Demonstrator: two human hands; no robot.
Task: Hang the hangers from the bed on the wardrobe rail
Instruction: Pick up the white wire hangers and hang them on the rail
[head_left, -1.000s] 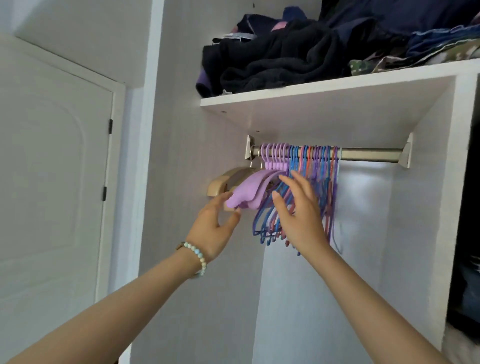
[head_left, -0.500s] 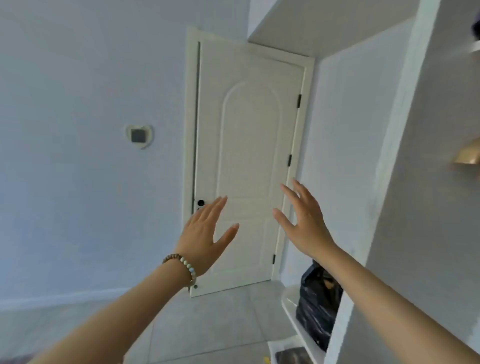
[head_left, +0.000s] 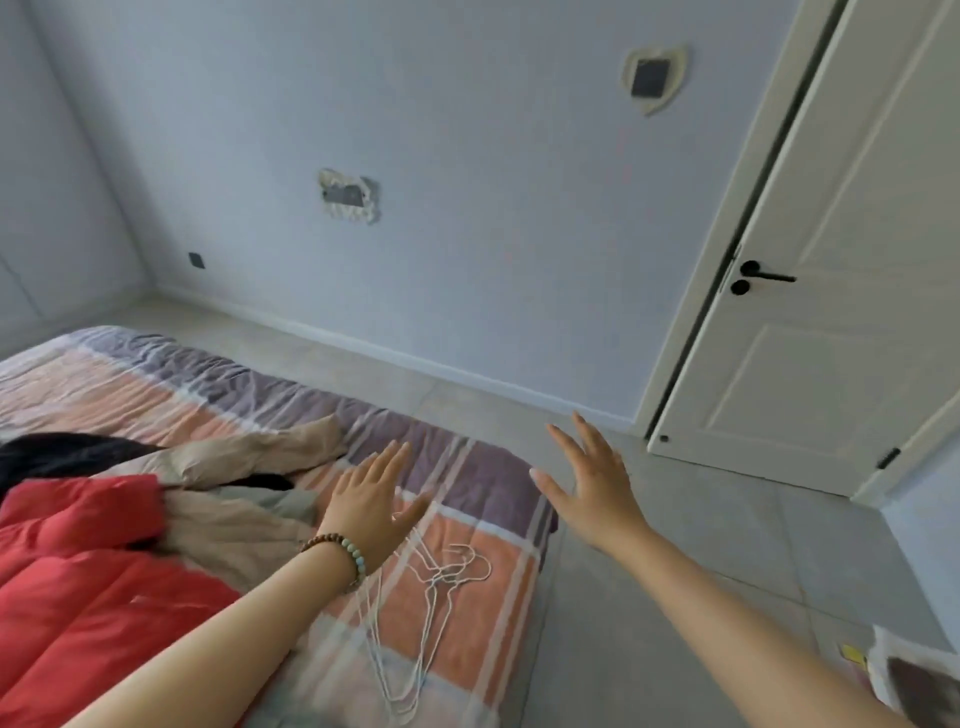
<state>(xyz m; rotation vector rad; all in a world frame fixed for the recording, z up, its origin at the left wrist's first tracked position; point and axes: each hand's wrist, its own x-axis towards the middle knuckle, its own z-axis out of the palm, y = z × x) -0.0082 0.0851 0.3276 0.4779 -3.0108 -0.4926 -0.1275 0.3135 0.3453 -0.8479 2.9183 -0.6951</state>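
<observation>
Swung off the door and down onto the bed! Now left hand and right hand hover spread, grip wide, empty. Those white wire hangers lie tangled at the near right corner, so gather the hooks together. Watch the red jacket and beige garment left.

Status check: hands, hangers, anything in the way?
Left hand, right hand open, empty. White wire hangers lie on the bed near its corner, by left hand. Red jacket, beige garment to their left, not covering them.
</observation>
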